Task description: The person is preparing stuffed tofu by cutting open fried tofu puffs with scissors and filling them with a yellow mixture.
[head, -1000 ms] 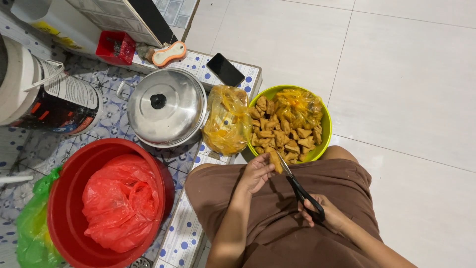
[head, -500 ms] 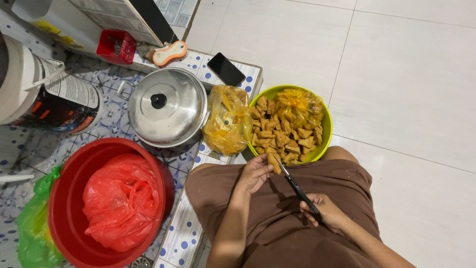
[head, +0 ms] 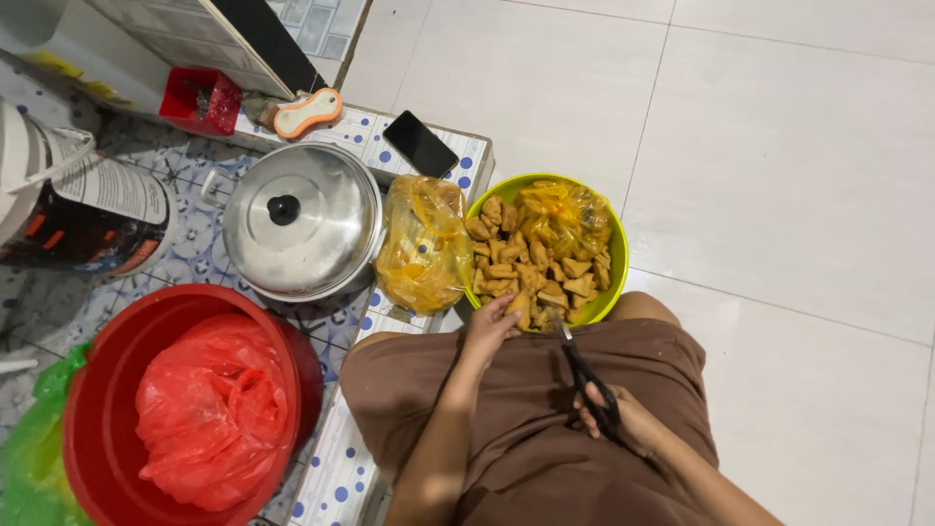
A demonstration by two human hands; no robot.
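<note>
L hand (head: 490,326) pinches fried piece (head: 519,308); R hand (head: 623,419) grips scissors (head: 582,370) (blades at bowl (head: 612,292)).

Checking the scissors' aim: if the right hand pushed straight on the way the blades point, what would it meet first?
Most likely the fried pieces in the green bowl; the scissors in the right hand point there, beside the left hand.

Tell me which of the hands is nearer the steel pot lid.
Left. The left hand is at the green bowl's near rim, right of the steel pot lid; the right hand, holding scissors, sits farther off.
</note>
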